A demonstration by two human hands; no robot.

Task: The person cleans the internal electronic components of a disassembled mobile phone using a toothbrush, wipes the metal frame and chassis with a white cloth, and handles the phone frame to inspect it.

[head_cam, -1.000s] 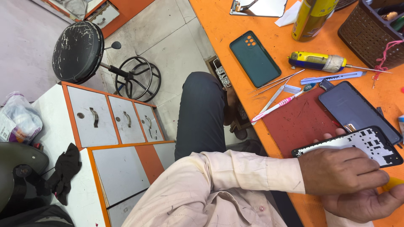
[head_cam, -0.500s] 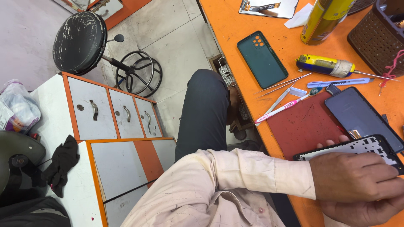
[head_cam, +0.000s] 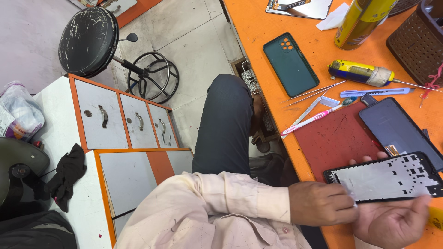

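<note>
A black phone frame [head_cam: 387,177] with a pale inner plate is held just above the dark red mat [head_cam: 332,143] on the orange table [head_cam: 254,55]. My left hand [head_cam: 323,203], in a pale pink sleeve, grips the frame's near end, and fingertips show past its far edge. My right hand [head_cam: 392,223] lies palm up and blurred below the frame, fingers apart and curling toward its other end. A dark phone screen panel [head_cam: 397,129] rests beside the frame.
On the table lie a green phone back cover [head_cam: 290,62], a yellow and blue tool [head_cam: 357,73], tweezers, a pink-handled brush [head_cam: 314,117], a blue cutter, a yellow can [head_cam: 362,18] and a brown basket [head_cam: 415,39]. A drawer cabinet [head_cam: 124,138] and black stool [head_cam: 87,39] stand left.
The view has shifted slightly. My right hand has come out from under the left and turned palm up. The left hand keeps its grip on the frame.
</note>
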